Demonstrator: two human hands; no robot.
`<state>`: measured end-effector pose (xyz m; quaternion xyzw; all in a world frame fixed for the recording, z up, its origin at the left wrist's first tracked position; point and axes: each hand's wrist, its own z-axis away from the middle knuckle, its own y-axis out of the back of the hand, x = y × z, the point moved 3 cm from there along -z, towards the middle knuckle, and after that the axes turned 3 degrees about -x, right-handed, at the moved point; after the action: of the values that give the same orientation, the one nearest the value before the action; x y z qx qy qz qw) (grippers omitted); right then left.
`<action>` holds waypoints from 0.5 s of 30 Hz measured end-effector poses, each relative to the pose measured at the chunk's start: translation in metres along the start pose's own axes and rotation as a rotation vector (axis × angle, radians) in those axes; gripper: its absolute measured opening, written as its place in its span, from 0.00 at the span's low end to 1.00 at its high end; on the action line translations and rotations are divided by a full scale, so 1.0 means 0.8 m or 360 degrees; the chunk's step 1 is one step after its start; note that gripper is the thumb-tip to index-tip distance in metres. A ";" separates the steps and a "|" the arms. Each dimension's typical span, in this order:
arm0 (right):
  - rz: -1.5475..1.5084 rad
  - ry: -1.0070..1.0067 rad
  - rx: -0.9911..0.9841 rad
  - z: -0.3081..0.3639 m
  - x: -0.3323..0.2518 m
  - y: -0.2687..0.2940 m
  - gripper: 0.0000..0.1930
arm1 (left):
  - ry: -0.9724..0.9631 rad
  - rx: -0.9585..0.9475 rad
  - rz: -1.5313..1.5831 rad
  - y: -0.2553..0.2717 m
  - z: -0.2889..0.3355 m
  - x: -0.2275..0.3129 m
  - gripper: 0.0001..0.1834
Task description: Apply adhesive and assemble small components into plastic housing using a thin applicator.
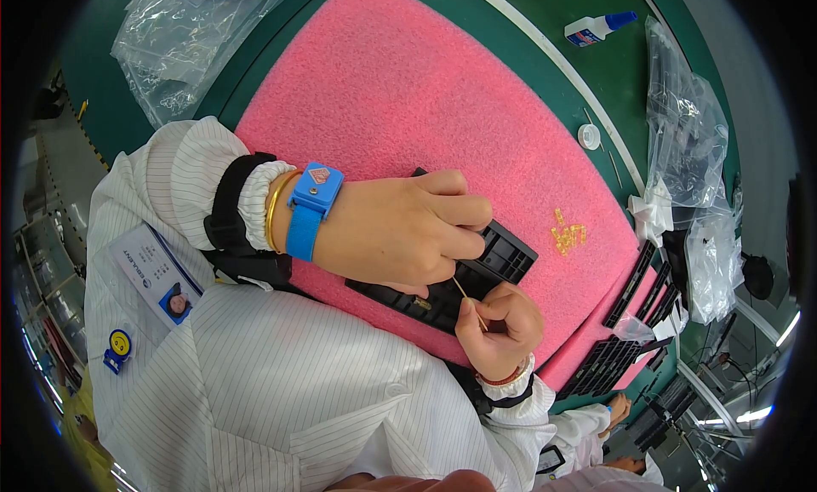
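A black ribbed plastic part (pixel 508 254) lies on a pink foam sheet (pixel 383 75), partly hidden beneath my left hand. My left hand (pixel 400 224) is closed over this part with bent fingers, its thumb low on the near side; the fingertips are hidden. Between the thumb and fingers of my right hand (pixel 504 326) a thin wooden stick (pixel 464 294) is pinched, its far end close to my left fingers. A small brass-coloured piece (pixel 420 304) shows in the part below my left thumb. Small yellow pieces (pixel 566 233) lie in a loose pile on the foam to the right.
A white glue bottle (pixel 598 28) with a blue cap lies on the green table at the far right. Nearer are a small white cap (pixel 589 136) and thin sticks. Clear plastic bags (pixel 685 126) line the right edge. More black parts (pixel 600 364) lie on foam lower right, near another person's hand (pixel 619 409).
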<state>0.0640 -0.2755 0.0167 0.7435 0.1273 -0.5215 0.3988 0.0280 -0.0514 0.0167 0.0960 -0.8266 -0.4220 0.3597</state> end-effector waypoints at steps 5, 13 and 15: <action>0.0010 0.0014 -0.0006 -0.001 0.000 0.001 0.15 | 0.0004 -0.0024 -0.0001 0.000 0.000 0.000 0.14; 0.0006 0.0008 -0.0015 -0.001 0.000 0.000 0.15 | 0.0007 -0.0023 -0.0017 -0.001 0.001 0.000 0.14; 0.0010 0.0016 -0.0020 -0.001 0.000 0.001 0.15 | 0.0004 -0.0030 -0.0022 -0.002 0.001 0.000 0.14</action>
<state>0.0649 -0.2751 0.0174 0.7440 0.1301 -0.5158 0.4044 0.0276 -0.0520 0.0151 0.0988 -0.8214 -0.4322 0.3588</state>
